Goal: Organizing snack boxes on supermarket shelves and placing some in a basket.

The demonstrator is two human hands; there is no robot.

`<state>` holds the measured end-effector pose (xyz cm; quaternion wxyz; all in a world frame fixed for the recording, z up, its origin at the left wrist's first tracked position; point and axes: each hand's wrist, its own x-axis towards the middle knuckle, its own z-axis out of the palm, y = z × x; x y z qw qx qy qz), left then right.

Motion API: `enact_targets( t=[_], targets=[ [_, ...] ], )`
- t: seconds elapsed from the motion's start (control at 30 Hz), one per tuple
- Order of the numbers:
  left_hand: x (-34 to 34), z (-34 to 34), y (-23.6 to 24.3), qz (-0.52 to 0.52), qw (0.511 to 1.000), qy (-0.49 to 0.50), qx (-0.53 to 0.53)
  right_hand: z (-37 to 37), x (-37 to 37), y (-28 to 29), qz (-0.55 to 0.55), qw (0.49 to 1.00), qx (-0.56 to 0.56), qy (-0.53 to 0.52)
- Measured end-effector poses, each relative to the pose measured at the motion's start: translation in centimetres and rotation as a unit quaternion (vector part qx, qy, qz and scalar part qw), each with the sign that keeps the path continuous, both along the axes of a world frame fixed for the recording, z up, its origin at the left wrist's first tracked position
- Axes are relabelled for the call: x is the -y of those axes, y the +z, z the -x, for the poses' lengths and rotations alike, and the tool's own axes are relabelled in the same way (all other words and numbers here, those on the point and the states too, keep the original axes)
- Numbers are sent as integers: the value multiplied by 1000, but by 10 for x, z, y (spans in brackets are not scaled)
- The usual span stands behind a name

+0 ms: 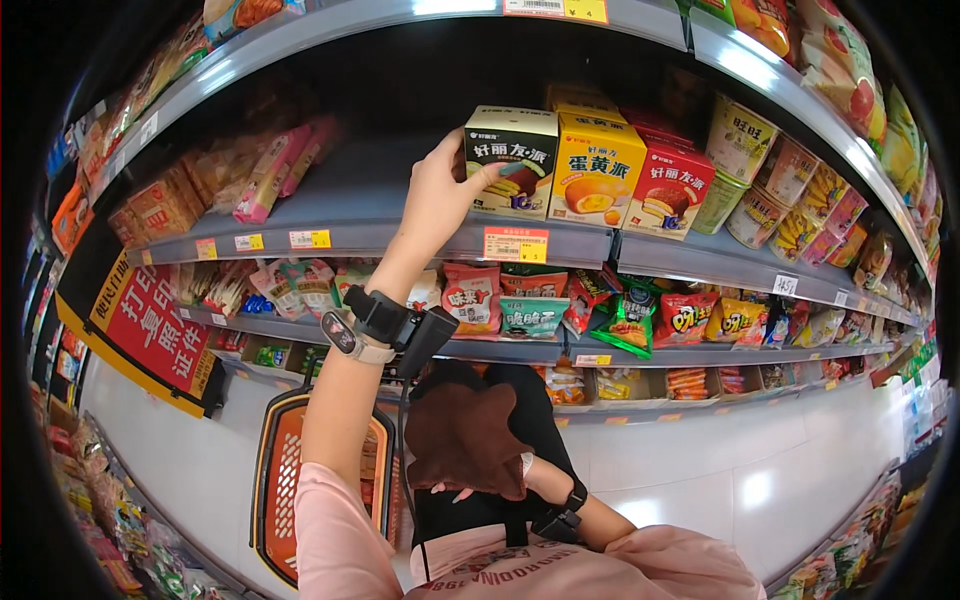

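At the left end of a row of boxes on the shelf, my left hand (442, 190) grips a black and pale green box of chocolate pies (512, 190). My thumb lies across its front, and the fingers reach around its left side, partly hidden. A yellow pie box (597, 170) stands right beside it, then a red pie box (672, 192). Low in front of my body, a brown cloth (465, 430) is draped over my right hand (540, 480). Only fingertips show below the cloth's lower edge, curled against it.
An orange shopping basket (268, 480) stands on the floor by my left arm. Tins (742, 140) are stacked right of the boxes. Snack bags (535, 303) fill the shelf below. A red and yellow sign (150, 330) leans at the left; the upper shelf edge (420, 38) overhangs the boxes.
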<state>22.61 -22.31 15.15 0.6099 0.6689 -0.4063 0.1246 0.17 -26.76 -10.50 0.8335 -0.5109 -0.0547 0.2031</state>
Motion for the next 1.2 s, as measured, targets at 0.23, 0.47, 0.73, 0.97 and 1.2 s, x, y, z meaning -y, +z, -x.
enact_targets(
  t=[0.23,0.47,0.73,0.97,1.2],
  targets=[
    [8,11,0,-76,992,96,28,4,6,2,5,1000,-8,-8],
    [-31,36,-1,6,977,181,114,2,4,-6,7,1000,-29,-7],
    [-240,91,-59,14,923,377,72,10,20,-9,33,996,-64,-44],
    [-362,139,-249,-191,836,406,-315,16,25,-6,58,993,-86,-53],
    [-354,141,-381,-411,718,485,-284,11,17,-7,69,992,-101,-23]
  ],
)
